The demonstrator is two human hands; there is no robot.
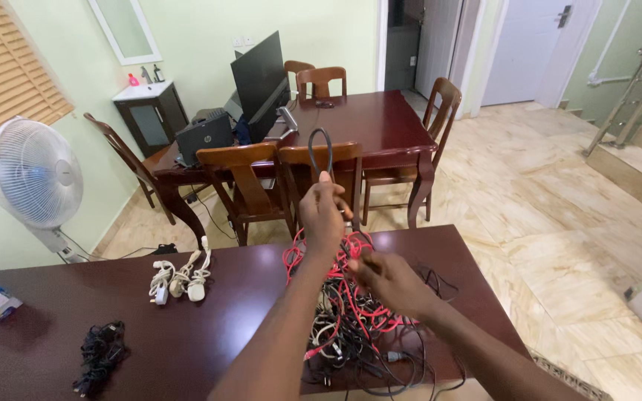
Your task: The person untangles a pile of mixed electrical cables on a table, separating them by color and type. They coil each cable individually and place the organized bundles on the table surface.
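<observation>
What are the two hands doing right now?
Left hand: closed, holding up a black cable loop.
Right hand: closed on cords in the tangled cable pile.

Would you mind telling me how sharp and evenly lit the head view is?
Head view: even daylight, soft shadows; glare on the far table and floor tiles; the right hand is motion-blurred, the left hand lifting a black cable loop sharper; wide-angle bending at the edges.

Home dining room: dining table (380, 122), chairs (243, 186).
</observation>
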